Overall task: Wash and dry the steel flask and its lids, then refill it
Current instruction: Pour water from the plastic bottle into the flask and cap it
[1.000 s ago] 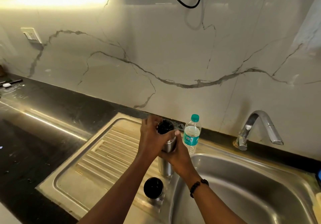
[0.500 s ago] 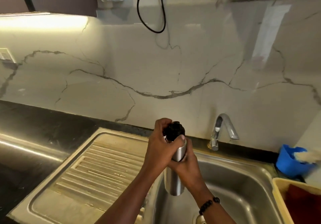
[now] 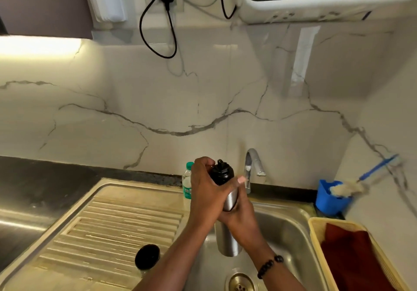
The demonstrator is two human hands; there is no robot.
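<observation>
The left hand (image 3: 208, 191) hides most of the plastic bottle (image 3: 187, 183) behind it. Both hands cover the flask (image 3: 228, 236) middle. Right of them, the brush (image 3: 352, 187) is blurred

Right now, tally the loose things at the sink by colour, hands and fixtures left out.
Steel: 1, the flask
Black: 2, the inner lid on the flask and the outer cap on the drainboard
Blue: 2, the holder and the brush handle
Clear: 1, the water bottle
Red: 1, the cloth
Yellow: 1, the basket
Total: 8
</observation>
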